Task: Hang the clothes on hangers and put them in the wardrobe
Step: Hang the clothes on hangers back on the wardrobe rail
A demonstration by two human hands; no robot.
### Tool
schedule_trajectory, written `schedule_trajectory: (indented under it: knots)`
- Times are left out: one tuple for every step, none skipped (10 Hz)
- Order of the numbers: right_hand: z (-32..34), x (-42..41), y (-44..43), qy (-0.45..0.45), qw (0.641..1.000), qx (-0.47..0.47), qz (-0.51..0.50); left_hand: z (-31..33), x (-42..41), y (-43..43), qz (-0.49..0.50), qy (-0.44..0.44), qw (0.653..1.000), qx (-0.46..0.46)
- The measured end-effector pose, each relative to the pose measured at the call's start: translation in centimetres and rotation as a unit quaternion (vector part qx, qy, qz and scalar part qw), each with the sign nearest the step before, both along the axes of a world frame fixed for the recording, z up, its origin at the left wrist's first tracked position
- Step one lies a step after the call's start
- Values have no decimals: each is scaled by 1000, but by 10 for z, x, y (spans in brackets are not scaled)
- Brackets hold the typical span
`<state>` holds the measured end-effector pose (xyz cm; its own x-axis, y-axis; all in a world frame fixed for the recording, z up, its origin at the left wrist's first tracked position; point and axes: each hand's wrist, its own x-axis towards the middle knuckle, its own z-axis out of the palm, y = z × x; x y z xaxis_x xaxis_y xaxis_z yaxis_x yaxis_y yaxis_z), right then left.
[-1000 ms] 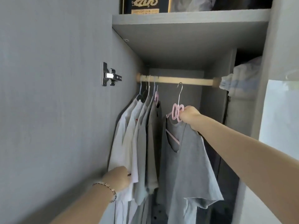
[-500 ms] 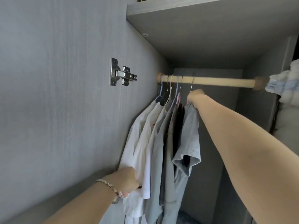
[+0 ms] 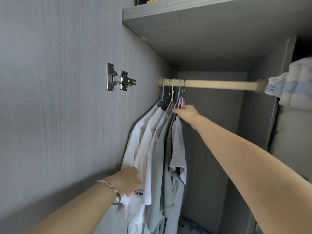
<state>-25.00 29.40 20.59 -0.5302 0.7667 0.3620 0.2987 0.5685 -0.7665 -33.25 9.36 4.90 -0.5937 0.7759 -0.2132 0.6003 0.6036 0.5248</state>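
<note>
Nearest you, your left hand (image 3: 130, 181) has its fingers curled into the white T-shirts (image 3: 141, 146), holding them back against the wardrobe wall (image 3: 143, 98) just as it did a second ago. Further in, the grey T-shirt (image 3: 177, 146) has changed place. A second ago it hung out in the open part of the wardrobe, apart from the row; now it lies flat against the other shirts, last on the right. Your right hand (image 3: 187, 112) pinches the neck of its pink hanger (image 3: 181, 103), and the shirt falls directly below that hand, touching it. Beyond, the hanger's hook sits over the rail (image 3: 219, 85), tight beside the other hooks. I judge this shirt as good as hung; only letting go remains.
</note>
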Motion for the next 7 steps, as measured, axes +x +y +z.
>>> schedule_trajectory:
  knots:
    - [-5,3,-12,-23,996,70,-47,1,0,-6,3,1,1000,0]
    - [-20,25,-31,-13,997,57,-52,1,7,-12,-2,8,1000,8]
    - [-57,63,-63,-65,997,-5,-52,-4,25,-18,-36,-9,999,-2]
    - [-101,110,-101,-177,983,11,-53,-15,50,-22,-89,17,995,-28]
    - [-137,166,-142,-266,962,-28,-61,-28,86,-25,-160,11,986,-36]
    - [-165,226,-184,-288,948,-89,-106,-40,133,-37,-229,39,971,-54]
    - [-198,293,-234,-278,931,-147,-186,-57,204,-68,-346,99,933,-22]
